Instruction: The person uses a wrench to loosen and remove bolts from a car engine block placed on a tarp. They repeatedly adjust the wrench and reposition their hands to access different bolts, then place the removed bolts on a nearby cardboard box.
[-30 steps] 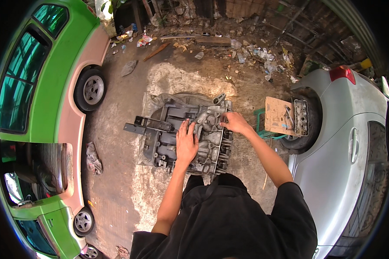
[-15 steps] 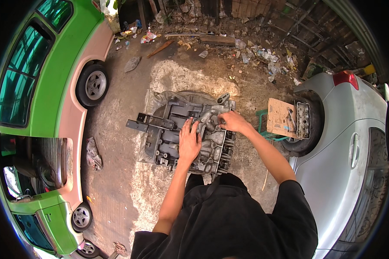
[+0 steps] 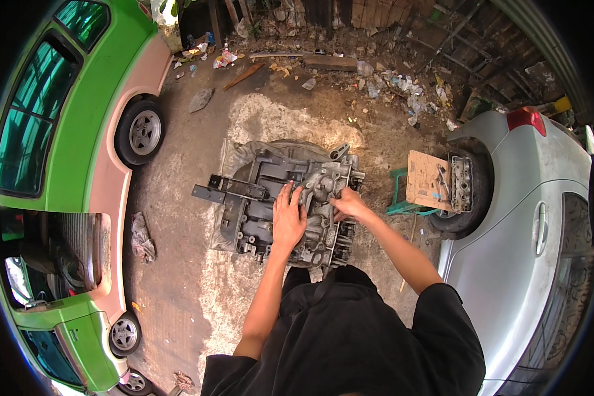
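Observation:
A large grey metal engine block (image 3: 259, 214) lies on the ground in front of me, on a crumpled grey cover (image 3: 235, 157). My left hand (image 3: 288, 221) rests on the middle of it, with fingers stretched out and slightly apart. My right hand (image 3: 350, 204) is at the block's right side, just beside a rounded metal housing (image 3: 323, 186). Its thumb and fingers are drawn together against the edge; whatever they grip is too small or hidden to name. A black metal bracket (image 3: 237, 187) juts out from the block's left side.
A green stool (image 3: 397, 193) on the right carries a cardboard sheet (image 3: 426, 177) with tools and a metal engine part (image 3: 462, 184). A silver car (image 3: 501, 244) stands beside it. On the left are a green van (image 3: 105, 72) and a rag (image 3: 142, 236). Litter (image 3: 412, 96) lies at the back.
My right hand has moved a little toward me along the block's right side, uncovering more of the rounded housing. My left hand has stayed in place.

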`<state>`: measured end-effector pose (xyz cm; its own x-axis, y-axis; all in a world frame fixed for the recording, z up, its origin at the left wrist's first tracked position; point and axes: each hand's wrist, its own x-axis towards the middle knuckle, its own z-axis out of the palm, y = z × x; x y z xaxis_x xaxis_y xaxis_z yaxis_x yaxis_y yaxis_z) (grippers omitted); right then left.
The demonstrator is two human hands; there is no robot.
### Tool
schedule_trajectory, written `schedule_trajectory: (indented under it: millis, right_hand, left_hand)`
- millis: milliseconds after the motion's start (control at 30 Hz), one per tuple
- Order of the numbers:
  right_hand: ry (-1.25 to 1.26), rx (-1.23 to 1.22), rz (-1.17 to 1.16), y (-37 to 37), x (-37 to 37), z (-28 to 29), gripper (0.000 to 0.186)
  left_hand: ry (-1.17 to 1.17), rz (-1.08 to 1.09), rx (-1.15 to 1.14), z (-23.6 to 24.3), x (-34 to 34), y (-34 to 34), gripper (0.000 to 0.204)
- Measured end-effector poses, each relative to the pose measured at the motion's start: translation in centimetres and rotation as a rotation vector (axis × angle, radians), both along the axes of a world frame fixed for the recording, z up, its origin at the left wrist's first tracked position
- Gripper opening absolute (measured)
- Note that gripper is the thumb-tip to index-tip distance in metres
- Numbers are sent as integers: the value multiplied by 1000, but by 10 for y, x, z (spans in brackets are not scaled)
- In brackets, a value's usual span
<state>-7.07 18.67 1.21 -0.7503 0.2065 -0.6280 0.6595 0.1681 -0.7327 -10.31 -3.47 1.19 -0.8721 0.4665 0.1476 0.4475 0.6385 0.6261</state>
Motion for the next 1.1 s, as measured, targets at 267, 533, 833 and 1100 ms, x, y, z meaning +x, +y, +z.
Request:
schedule_trajectory:
  millis: [267,533,833,1100]
  right_hand:
    - [-33,-169,-195,-12,14,-26,43]
    - [59,-245,-72,13,24,-14,33]
    - [145,509,474,60,-22,-5,32]
    - [171,624,702,54,-38,10,26]
  left_hand:
    - [7,-4,4,0,0,0,57]
    - [15,0,29,0,1,-2,55]
    - [7,-4,15,-1,0,-1,55]
    - [9,5,3,-1,1,0,54]
